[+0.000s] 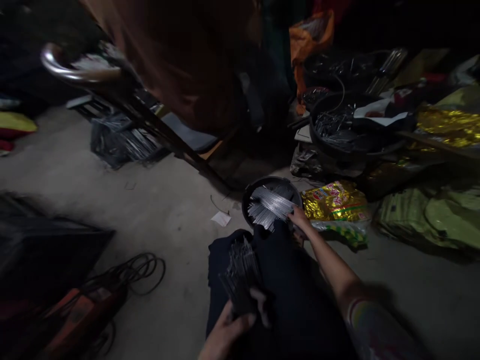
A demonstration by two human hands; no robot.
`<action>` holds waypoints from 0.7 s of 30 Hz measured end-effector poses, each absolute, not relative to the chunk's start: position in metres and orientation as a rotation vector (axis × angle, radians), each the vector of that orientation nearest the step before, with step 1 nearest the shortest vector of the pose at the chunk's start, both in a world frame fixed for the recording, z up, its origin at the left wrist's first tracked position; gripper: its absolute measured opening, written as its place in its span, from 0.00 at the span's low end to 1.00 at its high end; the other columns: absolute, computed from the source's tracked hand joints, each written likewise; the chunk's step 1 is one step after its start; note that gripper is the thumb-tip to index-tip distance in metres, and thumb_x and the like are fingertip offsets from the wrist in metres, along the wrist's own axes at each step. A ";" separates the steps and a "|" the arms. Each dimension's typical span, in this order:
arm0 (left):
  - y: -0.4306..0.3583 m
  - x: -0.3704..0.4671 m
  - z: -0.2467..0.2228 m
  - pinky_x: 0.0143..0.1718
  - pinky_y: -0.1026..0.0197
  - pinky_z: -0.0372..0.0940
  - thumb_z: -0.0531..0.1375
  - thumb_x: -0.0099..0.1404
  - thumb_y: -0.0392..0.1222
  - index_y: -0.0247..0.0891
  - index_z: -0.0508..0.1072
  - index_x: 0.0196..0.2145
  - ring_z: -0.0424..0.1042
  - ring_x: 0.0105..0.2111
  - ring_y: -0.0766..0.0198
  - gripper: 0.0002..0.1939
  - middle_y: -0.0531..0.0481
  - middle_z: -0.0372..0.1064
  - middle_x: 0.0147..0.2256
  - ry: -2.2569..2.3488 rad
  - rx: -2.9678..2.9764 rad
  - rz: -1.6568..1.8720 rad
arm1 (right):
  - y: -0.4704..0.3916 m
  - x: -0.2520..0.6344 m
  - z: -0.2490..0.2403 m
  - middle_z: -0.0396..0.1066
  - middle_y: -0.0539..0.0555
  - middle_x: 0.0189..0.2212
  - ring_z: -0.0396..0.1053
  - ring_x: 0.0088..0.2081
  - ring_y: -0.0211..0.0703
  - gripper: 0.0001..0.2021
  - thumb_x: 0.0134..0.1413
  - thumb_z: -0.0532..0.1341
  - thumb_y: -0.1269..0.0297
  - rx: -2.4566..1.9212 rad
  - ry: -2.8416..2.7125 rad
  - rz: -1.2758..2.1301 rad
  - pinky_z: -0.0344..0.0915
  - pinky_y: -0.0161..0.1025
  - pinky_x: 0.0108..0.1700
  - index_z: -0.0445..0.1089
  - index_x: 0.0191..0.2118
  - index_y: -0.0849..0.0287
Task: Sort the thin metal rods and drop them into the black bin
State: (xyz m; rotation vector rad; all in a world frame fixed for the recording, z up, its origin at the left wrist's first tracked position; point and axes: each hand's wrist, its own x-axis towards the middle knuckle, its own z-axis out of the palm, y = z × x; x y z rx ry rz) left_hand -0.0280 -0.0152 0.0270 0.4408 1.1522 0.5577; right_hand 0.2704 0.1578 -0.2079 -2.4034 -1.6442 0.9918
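Observation:
Low in front of me, my left hand point(236, 325) is closed around the lower end of a dark bundle of thin metal wires point(243, 262). This bundle lies over my dark-clothed lap, and its far ends fan out slightly. Further forward, a round black basin point(245, 200) on the floor holds many straight, shiny metal wires point(272, 202), some laid crosswise over others. At the basin's right side, my right hand point(299, 220) has its fingers closed on the ends of the top wires. Its lower fingers are partly hidden in shadow.
A gold foil bag point(335, 202) lies right of the basin, with green sacks point(423, 217) beyond. Behind stands a large black pan point(318, 135) with metal pieces. A person in brown clothing point(187, 60) is ahead, near a curved metal bar point(82, 75). Cables point(146, 270) lie at left.

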 end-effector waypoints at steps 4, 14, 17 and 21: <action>-0.032 -0.008 0.035 0.38 0.58 0.66 0.71 0.51 0.45 0.37 0.76 0.43 0.73 0.35 0.56 0.22 0.45 0.75 0.33 1.200 0.525 0.627 | 0.081 0.264 -0.120 0.73 0.58 0.46 0.72 0.45 0.44 0.15 0.62 0.55 0.60 -1.961 -1.491 1.027 0.66 0.40 0.47 0.67 0.51 0.60; -0.047 0.020 0.041 0.31 0.61 0.68 0.73 0.43 0.42 0.32 0.75 0.36 0.74 0.28 0.60 0.22 0.47 0.76 0.30 1.203 0.711 0.933 | -0.038 0.167 0.020 0.66 0.47 0.27 0.65 0.23 0.35 0.15 0.51 0.65 0.52 -1.245 -1.191 1.488 0.64 0.31 0.21 0.69 0.37 0.58; -0.048 0.015 0.035 0.31 0.61 0.68 0.73 0.43 0.43 0.32 0.76 0.35 0.73 0.27 0.61 0.22 0.48 0.76 0.28 1.185 0.727 0.987 | -0.031 0.157 0.015 0.62 0.46 0.25 0.62 0.23 0.34 0.12 0.52 0.63 0.54 -1.270 -1.263 1.406 0.61 0.30 0.20 0.66 0.32 0.58; -0.051 0.010 0.028 0.31 0.62 0.68 0.72 0.45 0.44 0.32 0.75 0.36 0.73 0.26 0.63 0.21 0.48 0.75 0.29 1.127 0.610 1.040 | -0.027 0.157 0.013 0.62 0.46 0.24 0.62 0.27 0.36 0.07 0.50 0.61 0.60 -1.218 -1.296 1.328 0.62 0.32 0.28 0.65 0.29 0.58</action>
